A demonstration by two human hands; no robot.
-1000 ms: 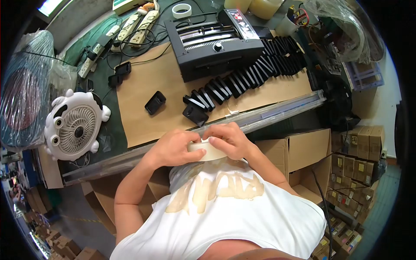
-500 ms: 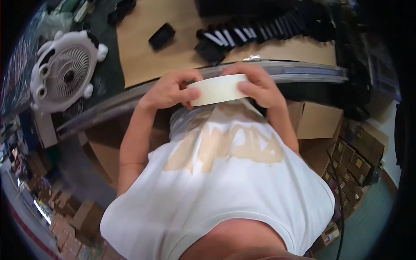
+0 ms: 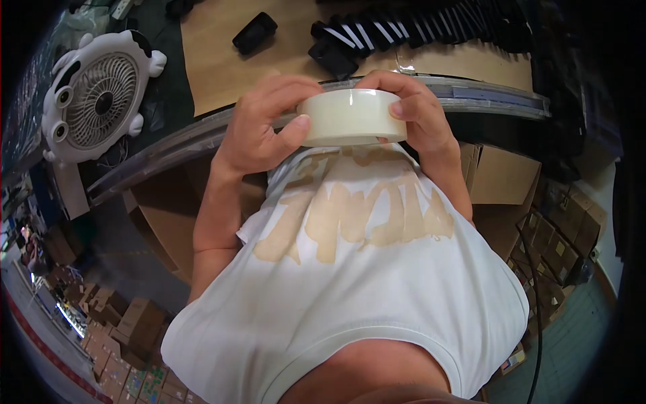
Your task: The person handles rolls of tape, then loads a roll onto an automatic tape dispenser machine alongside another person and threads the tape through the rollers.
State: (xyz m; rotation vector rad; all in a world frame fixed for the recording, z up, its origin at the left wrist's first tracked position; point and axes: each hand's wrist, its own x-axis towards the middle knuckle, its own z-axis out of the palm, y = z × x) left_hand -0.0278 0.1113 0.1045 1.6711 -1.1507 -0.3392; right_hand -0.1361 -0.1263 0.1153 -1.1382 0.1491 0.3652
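In front of my chest I hold a wide roll of clear, pale packing tape [image 3: 351,116], its smooth outer face turned toward me. My right hand [image 3: 420,111] grips the right end, thumb on the front and index finger over the top edge. At the left end is my left hand [image 3: 266,124], its thumb tip against the roll's edge. The left fingers arch over the top and are slightly blurred; their tips are partly hidden behind the roll.
Beyond the bench edge [image 3: 471,101], brown paper [image 3: 215,60] carries a black case-like object [image 3: 255,34] and a row of dark items with white stripes [image 3: 404,30]. A white animal-shaped fan [image 3: 101,101] stands left. Cardboard boxes [image 3: 505,175] sit below the bench and at both sides.
The tape roll has tilted, showing a taller, shinier face. My left thumb has slid from its front to the left edge, and the left fingers have lifted. The right grip stays.
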